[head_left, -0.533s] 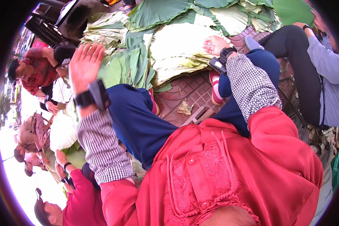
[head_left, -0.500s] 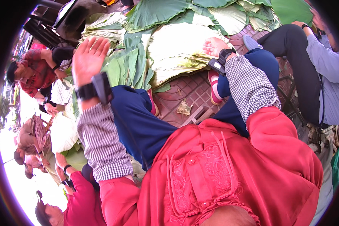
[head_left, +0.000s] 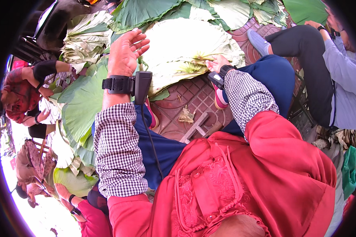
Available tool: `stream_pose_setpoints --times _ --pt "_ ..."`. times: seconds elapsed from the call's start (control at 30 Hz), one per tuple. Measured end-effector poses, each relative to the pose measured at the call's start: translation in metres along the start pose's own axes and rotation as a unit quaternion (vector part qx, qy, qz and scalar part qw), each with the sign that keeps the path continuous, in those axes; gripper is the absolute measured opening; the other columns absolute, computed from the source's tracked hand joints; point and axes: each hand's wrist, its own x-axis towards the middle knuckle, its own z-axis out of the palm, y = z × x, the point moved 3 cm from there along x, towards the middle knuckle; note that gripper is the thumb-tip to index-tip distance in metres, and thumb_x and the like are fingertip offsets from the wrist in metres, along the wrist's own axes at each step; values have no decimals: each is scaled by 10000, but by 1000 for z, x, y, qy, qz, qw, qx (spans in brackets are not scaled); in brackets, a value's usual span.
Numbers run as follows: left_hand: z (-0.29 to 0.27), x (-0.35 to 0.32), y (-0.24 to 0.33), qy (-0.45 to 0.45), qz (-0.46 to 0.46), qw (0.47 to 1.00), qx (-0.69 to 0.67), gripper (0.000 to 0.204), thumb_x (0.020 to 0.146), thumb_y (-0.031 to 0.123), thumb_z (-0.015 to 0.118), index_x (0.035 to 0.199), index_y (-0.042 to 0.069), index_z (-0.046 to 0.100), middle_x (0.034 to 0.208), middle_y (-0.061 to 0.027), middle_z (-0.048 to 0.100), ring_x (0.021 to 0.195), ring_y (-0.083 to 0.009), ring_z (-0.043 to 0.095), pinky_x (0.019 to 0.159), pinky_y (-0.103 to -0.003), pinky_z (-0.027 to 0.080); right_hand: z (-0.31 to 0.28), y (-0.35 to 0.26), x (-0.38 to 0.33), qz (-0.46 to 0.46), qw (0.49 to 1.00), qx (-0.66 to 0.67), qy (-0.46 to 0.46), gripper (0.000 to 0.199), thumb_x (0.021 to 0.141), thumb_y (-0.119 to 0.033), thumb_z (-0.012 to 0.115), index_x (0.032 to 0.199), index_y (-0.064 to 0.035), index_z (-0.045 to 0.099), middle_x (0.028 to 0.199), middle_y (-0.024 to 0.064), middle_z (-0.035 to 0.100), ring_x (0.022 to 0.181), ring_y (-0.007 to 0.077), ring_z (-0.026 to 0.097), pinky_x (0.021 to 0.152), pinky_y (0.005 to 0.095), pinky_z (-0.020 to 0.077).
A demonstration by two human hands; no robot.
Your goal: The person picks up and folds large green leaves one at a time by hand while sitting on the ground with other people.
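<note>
- Two hands apart: left hand [head_left: 126,49] raised, fingers spread, empty, above green leaves [head_left: 81,104]; right hand [head_left: 216,63] lying flat on the edge of the big pale leaf [head_left: 186,47], clamped on nothing that shows.
- Pale leaf spread on the heap of leaves, just past the knees, over the brick floor [head_left: 194,98].
- Likely to tear the thin leaf edge if tugged one-handed.
- Could snag the wrist cable [head_left: 150,138] on the knee.

Right hand [head_left: 216,63] on pale leaf [head_left: 186,47]
</note>
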Motion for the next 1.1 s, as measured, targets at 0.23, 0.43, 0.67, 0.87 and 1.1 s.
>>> stream_pose_setpoints --times 0.23,0.43,0.67,0.87,1.1 --pt "11 -2 -2 8 -5 1000 -19 272 853 155 593 1038 -41 552 991 -171 613 911 -280 616 785 -374 518 -15 -11 33 -46 997 -61 -15 253 875 -232 554 997 -32 459 770 110 543 603 199 559 515 334 471" --pt "8 -4 -2 16 1 1000 -6 272 866 166 573 1038 -45 560 975 -168 620 878 -261 623 769 -361 517 -9 -17 39 -23 995 -97 -24 312 873 -153 541 1148 -42 445 976 147 543 703 215 569 569 335 476" --pt "7 -6 -9 34 -11 999 14 264 864 177 564 1021 -35 580 944 -157 628 856 -257 625 747 -354 515 -10 -9 50 -69 981 -178 42 217 862 -175 574 1052 -70 567 792 109 629 578 182 548 450 293 425" --pt "7 -3 -12 23 2 999 42 266 855 181 576 1024 -25 584 919 -140 633 823 -248 626 723 -343 509 2 -12 54 -156 983 -61 76 102 772 -87 617 845 -17 614 740 111 611 583 190 579 449 277 444" --pt "44 14 -29 -42 14 975 216 335 784 237 688 987 -4 575 886 -73 587 826 -168 577 700 -323 478 70 -43 13 -587 733 -343 24 135 719 -60 629 807 -18 536 690 74 584 625 174 592 505 288 469"
